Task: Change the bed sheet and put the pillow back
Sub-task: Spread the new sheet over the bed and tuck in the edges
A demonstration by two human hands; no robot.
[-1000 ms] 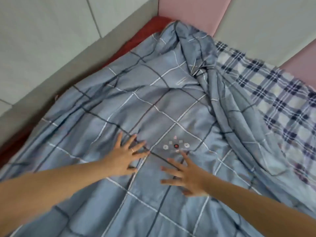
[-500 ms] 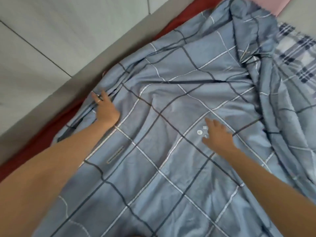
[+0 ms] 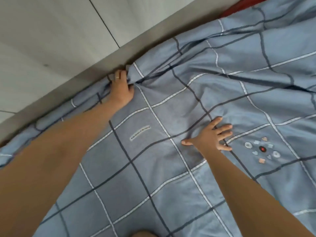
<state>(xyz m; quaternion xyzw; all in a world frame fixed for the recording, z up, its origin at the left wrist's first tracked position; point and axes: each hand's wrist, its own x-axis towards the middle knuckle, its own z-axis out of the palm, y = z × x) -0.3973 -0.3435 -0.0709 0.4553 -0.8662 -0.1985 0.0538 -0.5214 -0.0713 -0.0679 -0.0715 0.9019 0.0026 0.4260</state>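
Tucking of the edge is the step in hand, as we judge it. Our left hand (image 3: pixel 121 89) reaches to the far side of the bed. Its fingers curl into a bunch of the blue checked sheet (image 3: pixel 153 168), right against the grey ledge (image 3: pixel 85 79) under the wall. Our right hand (image 3: pixel 212 137) lies flat on the sheet with spread fingers, well apart from the left one and just beside the embroidered motif (image 3: pixel 262 149). The sheet covers almost all of the bed that we see; only a small piece of red underlayer (image 3: pixel 239 6) shows at the far corner. The pillow is not in view.

To do this well, we should press with the flat hand so that the middle does not slide. The bunched edge we should push down along the ledge, not pull toward us. Folds run from the left hand toward the far corner. Probably we must smooth them outward afterwards, and then cover the red part.
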